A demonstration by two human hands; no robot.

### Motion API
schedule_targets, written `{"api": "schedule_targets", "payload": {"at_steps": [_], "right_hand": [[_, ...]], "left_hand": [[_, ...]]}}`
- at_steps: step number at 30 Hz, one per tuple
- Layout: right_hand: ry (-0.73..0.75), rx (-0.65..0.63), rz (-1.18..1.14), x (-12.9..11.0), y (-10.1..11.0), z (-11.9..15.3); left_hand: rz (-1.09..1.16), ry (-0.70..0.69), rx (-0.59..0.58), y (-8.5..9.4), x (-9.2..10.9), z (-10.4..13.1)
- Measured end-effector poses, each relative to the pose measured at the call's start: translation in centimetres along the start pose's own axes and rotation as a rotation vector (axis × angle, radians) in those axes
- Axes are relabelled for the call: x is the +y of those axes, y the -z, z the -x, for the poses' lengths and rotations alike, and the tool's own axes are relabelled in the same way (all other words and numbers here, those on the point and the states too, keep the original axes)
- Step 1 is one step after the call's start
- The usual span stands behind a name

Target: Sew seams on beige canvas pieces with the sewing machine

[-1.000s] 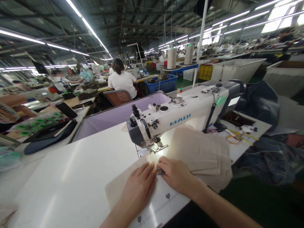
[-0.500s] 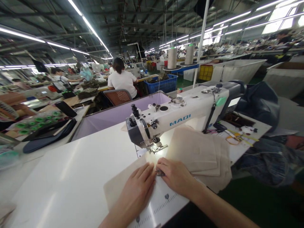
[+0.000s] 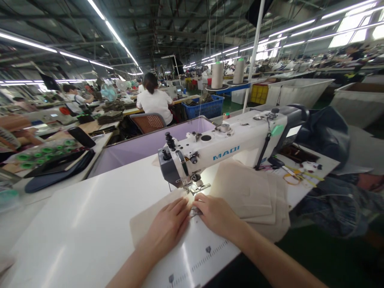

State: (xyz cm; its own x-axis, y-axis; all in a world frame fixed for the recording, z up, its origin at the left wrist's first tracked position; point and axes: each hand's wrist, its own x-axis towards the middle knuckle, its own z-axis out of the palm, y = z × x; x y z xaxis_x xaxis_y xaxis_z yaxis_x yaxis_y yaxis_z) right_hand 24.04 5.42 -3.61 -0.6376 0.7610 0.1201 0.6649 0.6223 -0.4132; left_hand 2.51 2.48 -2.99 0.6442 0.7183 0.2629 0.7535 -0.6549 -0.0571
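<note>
A beige fabric piece lies on the white table of a sewing machine, its far end by the presser foot. My left hand rests flat on this piece, fingers stretched toward the needle area. Just right of it, my right hand has its fingers and thumb closed at the fabric's edge, close in front of the presser foot. The fingertips hide part of that edge. Under the machine arm, to the right, sit several stacked beige fabric pieces.
Scissors and small tools lie right of the machine head. Denim cloth hangs beyond the table's right side. Behind the table is a lilac-lined bin; thread cones stand above. A co-worker sits ahead, back turned.
Both hands have shifted slightly forward and left in the picture, toward the presser foot. The fabric's far end has moved closer to the needle area.
</note>
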Motion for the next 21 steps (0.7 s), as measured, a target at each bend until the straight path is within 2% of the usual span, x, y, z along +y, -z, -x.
{"api": "schedule_targets", "payload": {"at_steps": [6, 14, 21], "right_hand": [[-0.015, 0.008, 0.021, -0.2, 0.4, -0.8], [-0.029, 0.024, 0.008, 0.0, 0.1, -0.6], [-0.040, 0.028, 0.002, -0.1, 0.0, -0.3]], "left_hand": [[0.026, 0.012, -0.012, -0.2, -1.8, -1.0], [0.100, 0.040, -0.019, -0.5, -4.0, -2.1], [0.145, 0.026, 0.011, -0.6, -4.3, -2.1]]}}
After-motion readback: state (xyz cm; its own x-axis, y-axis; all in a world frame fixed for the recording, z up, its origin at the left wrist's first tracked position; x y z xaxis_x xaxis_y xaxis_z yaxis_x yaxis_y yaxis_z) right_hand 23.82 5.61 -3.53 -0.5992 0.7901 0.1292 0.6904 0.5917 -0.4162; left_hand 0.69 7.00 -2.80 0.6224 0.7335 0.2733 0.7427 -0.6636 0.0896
